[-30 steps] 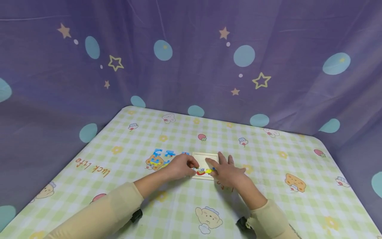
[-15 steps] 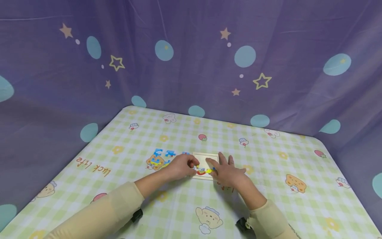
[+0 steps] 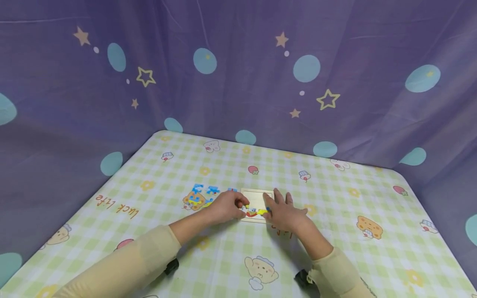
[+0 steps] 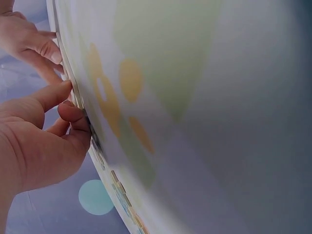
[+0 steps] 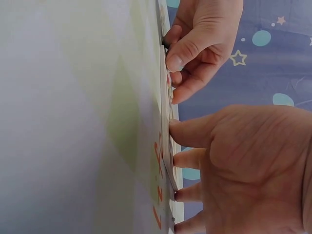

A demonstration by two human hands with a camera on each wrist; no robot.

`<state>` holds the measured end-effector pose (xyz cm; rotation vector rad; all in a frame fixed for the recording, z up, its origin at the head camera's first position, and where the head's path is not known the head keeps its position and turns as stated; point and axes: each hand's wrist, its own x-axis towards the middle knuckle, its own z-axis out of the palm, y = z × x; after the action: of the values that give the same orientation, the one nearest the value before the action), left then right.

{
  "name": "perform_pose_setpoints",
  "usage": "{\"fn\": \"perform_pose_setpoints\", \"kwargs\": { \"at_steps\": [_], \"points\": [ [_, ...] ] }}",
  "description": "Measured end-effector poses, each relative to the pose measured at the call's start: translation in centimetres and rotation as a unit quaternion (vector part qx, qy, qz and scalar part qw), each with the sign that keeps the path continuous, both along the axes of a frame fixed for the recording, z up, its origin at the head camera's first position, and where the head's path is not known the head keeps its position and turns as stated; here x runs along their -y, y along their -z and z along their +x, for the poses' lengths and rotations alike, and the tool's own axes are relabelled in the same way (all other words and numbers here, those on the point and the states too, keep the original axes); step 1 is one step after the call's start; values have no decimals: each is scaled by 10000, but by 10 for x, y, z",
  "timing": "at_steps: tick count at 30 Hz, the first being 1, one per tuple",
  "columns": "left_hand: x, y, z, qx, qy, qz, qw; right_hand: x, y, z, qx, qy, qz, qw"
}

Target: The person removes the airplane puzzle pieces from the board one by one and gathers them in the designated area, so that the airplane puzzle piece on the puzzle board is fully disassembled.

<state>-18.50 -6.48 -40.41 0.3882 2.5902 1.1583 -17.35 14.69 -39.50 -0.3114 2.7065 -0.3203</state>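
A small wooden puzzle tray (image 3: pixel 254 198) lies between both hands, with colourful puzzle pieces (image 3: pixel 251 212) along its near side and bare wood beyond. At the tray's left edge my left hand (image 3: pixel 225 207) has its thumb and index finger curled round a small, partly hidden puzzle piece (image 3: pixel 247 206) showing yellow. My right hand (image 3: pixel 286 212) rests over the tray's right side with its fingers spread. Its thumb (image 5: pixel 187 132) touches the tray's near edge, beside a yellow piece (image 3: pixel 263 211). In the left wrist view, the left fingertips (image 4: pixel 70 113) hide what lies beneath them.
Several loose blue and yellow puzzle pieces (image 3: pixel 198 188) lie on the cloth left of the tray. Another blue piece (image 3: pixel 232 190) shows just behind the left hand. A checked tablecloth (image 3: pixel 328 194) covers the table, and a purple curtain (image 3: pixel 238 95) hangs along its back and sides.
The yellow of the piece at my left fingertips shows more clearly than before. My right index finger has shifted slightly to the right over the tray. Both hands otherwise stay in place.
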Motion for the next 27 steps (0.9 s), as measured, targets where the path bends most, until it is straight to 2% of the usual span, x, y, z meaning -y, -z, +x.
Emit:
{"fn": "perform_pose_setpoints", "kwargs": {
  "at_steps": [19,27],
  "points": [
    [-1,-2,-1,-150,71,196,9997,-2,-1,-2,-18,10,18,10000],
    [0,0,0,-192,-47,239,9995,-2,-1,-2,17,-29,10,10000]
  ]
}}
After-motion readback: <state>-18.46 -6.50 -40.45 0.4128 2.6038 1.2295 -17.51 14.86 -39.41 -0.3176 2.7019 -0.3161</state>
